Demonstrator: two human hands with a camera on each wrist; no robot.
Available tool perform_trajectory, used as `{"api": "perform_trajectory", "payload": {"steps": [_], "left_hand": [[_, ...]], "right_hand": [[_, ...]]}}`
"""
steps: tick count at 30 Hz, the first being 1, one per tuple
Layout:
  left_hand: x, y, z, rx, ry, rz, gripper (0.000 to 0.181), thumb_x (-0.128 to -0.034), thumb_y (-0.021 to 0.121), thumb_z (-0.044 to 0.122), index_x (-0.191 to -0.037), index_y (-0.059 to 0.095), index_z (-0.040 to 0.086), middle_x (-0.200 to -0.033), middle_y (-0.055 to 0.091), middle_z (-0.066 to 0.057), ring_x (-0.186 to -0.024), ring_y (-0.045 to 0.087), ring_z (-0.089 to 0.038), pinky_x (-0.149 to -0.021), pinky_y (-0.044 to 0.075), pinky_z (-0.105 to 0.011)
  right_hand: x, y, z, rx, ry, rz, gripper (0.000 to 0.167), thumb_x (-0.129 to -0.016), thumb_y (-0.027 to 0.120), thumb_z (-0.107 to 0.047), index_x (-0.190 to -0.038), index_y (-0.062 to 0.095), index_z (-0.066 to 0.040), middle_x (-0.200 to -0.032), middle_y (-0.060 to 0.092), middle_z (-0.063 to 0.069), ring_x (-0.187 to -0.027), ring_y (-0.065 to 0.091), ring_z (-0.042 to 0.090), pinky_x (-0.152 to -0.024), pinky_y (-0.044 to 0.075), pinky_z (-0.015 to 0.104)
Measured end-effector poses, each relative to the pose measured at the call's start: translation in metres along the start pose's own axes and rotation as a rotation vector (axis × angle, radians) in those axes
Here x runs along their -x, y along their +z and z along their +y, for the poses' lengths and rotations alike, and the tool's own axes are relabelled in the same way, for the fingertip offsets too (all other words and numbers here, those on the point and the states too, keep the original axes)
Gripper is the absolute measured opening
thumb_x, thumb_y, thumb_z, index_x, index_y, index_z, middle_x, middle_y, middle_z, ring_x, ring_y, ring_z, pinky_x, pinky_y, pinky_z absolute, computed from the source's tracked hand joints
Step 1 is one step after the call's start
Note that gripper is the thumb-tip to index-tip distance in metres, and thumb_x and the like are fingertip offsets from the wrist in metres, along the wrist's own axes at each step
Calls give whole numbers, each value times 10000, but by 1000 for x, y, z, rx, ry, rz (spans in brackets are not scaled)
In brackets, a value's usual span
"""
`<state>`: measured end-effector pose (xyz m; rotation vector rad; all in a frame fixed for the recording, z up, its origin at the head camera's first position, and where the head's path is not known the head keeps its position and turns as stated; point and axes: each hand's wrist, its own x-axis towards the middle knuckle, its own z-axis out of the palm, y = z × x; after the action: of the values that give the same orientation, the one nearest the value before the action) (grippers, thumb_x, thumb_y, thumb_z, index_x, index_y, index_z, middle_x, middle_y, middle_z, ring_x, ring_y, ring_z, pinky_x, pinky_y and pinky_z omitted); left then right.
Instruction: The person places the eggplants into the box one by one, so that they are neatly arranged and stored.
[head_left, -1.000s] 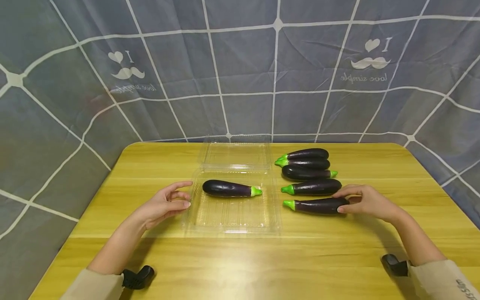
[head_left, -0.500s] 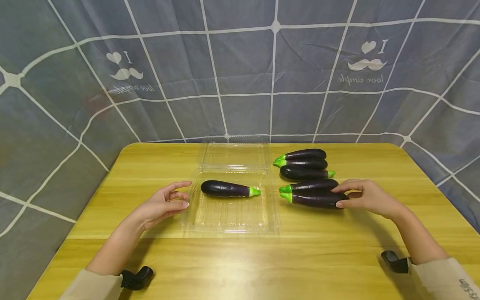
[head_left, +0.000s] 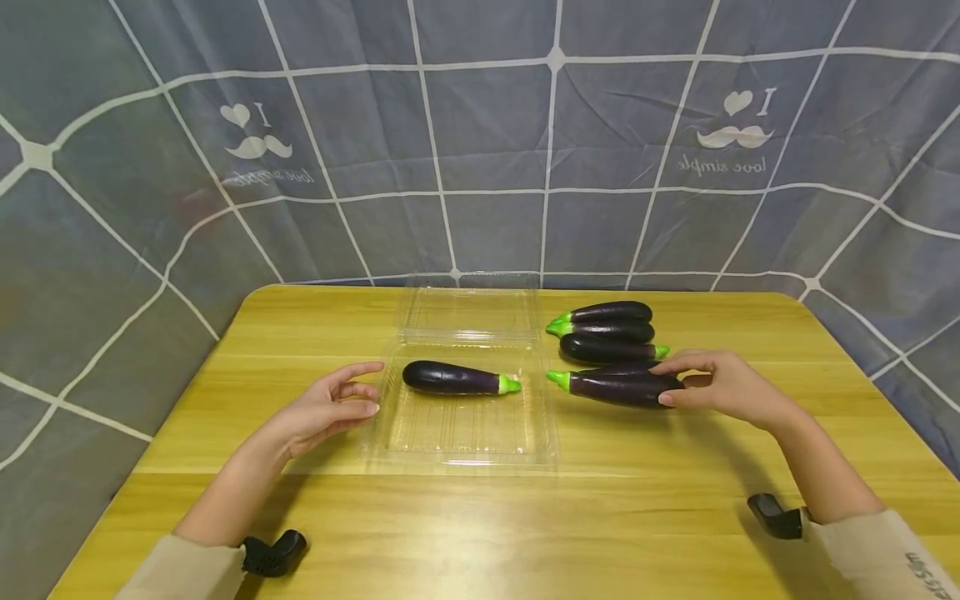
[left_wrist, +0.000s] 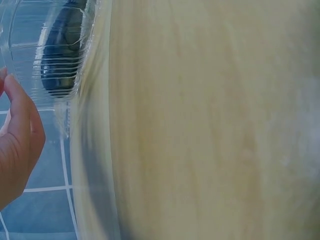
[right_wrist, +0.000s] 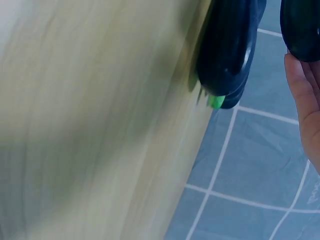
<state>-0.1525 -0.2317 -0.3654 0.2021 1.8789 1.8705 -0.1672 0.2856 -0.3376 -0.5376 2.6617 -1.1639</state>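
Observation:
My right hand point(head_left: 723, 387) grips the blunt end of an eggplant point(head_left: 618, 388) between thumb and fingers. In the right wrist view this held eggplant point(right_wrist: 302, 30) is raised off the table, its green stem pointing left in the head view. Behind it another eggplant point(head_left: 618, 367) is mostly covered. A clear plastic clamshell box point(head_left: 465, 433) stands with its lid tipped back, one eggplant point(head_left: 450, 378) lying inside, stem to the right. At the box's left side my left hand point(head_left: 326, 410) stays with fingers loosely bent; whether the fingertips touch the rim I cannot tell.
Three more eggplants point(head_left: 611, 346) lie side by side at the back right of the wooden table point(head_left: 480, 533). The clear lid point(head_left: 468, 310) reaches toward the table's back edge. A grey curtain point(head_left: 487, 125) with white lines hangs behind.
My right hand has picked up the nearest eggplant and carried it up and left, toward the box, so it now covers the one behind. The left hand has stayed put.

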Motion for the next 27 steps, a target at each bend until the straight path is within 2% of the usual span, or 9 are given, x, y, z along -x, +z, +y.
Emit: {"api": "perform_trajectory", "payload": {"steps": [7,14,23,27], "left_hand": [[2,-5,-2,-8,-9,4,686,-869,616,1,-1441,236,-1,-1013,527,-34,-910,601,-154,-803,510,-270],[0,-5,-2,0,-7,-7,698,-867,616,-3,-1441,218,-16,-1008,531,-34,-913,604,-152,-810,511,-272],[-2,-3,-2,-3,-7,-12,691,-867,618,4,-1438,228,-14,-1006,529,-34,-903,603,-147,-801,513,-267],[-4,-3,-2,-5,-6,-14,685,-869,617,3,-1436,234,-9,-1006,530,-33,-907,601,-149,-804,512,-269]], "right_hand": [[-11,8,-10,-12,-49,-2,342,-803,744,-224,-1116,680,-102,-1185,578,105,-1065,503,36,-842,482,215],[-18,10,-16,-53,-104,-6,330,-790,755,-178,-1093,681,-70,-1103,591,94,-998,536,53,-822,490,206],[-28,17,-30,-17,-111,-14,317,-777,767,-260,-1069,701,-156,-1077,612,12,-959,547,109,-804,499,255],[-35,21,-35,-27,-136,-21,311,-771,773,-249,-1061,707,-160,-1073,620,0,-929,556,129,-766,496,245]]}}
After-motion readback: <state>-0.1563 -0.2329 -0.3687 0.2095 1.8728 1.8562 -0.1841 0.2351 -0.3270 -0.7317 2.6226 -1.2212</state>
